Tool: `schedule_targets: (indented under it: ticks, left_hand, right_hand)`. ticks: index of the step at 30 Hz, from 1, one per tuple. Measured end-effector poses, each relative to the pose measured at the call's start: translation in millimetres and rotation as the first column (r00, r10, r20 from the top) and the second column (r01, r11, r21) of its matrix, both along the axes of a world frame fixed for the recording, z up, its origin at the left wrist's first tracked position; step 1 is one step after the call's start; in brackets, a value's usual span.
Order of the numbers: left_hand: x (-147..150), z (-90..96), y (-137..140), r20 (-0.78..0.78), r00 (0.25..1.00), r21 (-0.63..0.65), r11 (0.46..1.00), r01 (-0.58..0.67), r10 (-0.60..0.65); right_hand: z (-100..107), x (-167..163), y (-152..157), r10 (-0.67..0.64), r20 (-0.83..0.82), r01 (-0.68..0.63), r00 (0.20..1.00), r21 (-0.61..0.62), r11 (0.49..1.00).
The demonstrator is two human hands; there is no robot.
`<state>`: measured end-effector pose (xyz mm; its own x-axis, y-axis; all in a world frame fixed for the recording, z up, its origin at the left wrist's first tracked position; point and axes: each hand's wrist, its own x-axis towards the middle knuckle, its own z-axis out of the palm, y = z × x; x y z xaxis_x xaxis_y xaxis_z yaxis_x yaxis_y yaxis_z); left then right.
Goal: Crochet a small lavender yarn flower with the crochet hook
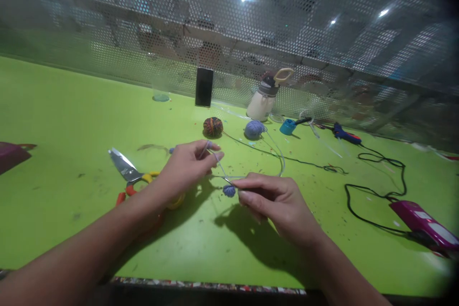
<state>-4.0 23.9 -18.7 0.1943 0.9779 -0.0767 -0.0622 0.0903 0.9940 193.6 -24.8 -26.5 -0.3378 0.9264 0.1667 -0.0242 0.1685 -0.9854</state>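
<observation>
A crochet hook (227, 180) is pinched between the thumb and fingers of my right hand (274, 198), its tip pointing left. A small purple crocheted piece (229, 191) hangs right at the hook's tip. Purple yarn (219, 163) runs from the hook up to my left hand (193, 160), whose closed fingers hold it tensioned. The strand also trails across the table to a purple yarn ball (255, 129). Under and beside my left forearm lie scissors (125, 167) with orange and yellow handles, partly covered by the arm.
A multicoloured yarn ball (213, 127), phone (204, 87) and white bottle (261, 104) stand toward the back. To the right are a blue cup-like holder (288, 127), a blue glue gun (346, 134) and a magenta device (425, 224) with black cord. A perforated metal screen (229, 38) borders the green table (71, 215).
</observation>
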Motion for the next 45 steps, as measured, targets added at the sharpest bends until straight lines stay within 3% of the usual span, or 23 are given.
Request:
schedule_targets:
  ticks: [4,10,17,24,28,40,45]
  left_hand:
    - [-2.9,5.8,-2.0,0.056,0.996,-0.035,0.997,0.074,-0.072]
    - [-1.0,8.1,-11.0,0.416,0.889,-0.132,0.954,0.269,-0.193]
    - [-1.9,-5.9,-6.7,0.205,0.902,0.002,0.922,0.387,-0.379]
    - [0.9,-1.6,-9.2,0.151,0.917,-0.023,0.926,0.376,-0.368]
    - [2.1,4.0,-14.8,0.130,0.912,-0.072,0.914,0.399,-0.388]
    - [5.0,-3.2,-11.0,0.037,0.932,0.029,0.933,0.359,-0.360]
    - [4.2,-5.8,-8.5,0.097,0.938,0.030,0.943,0.332,-0.333]
  right_hand:
    - [0.4,-1.6,-1.2,-0.017,0.051,0.012,0.999,0.093,0.996]
    - [-6.5,-1.7,2.6,-0.059,0.033,0.056,0.998,0.094,0.994]
    - [-7.5,-3.8,3.7,-0.090,0.029,0.088,0.996,0.050,0.995]
    - [-7.7,-6.0,1.3,-0.143,0.035,0.144,0.989,-0.036,0.989]
    - [-5.2,-5.1,2.2,-0.142,0.057,0.143,0.988,-0.020,0.989]
    - [-6.2,-6.6,6.4,-0.111,-0.001,0.109,0.994,-0.164,0.980]
    - [-8.0,-2.8,8.7,-0.090,-0.002,0.088,0.996,-0.190,0.978]
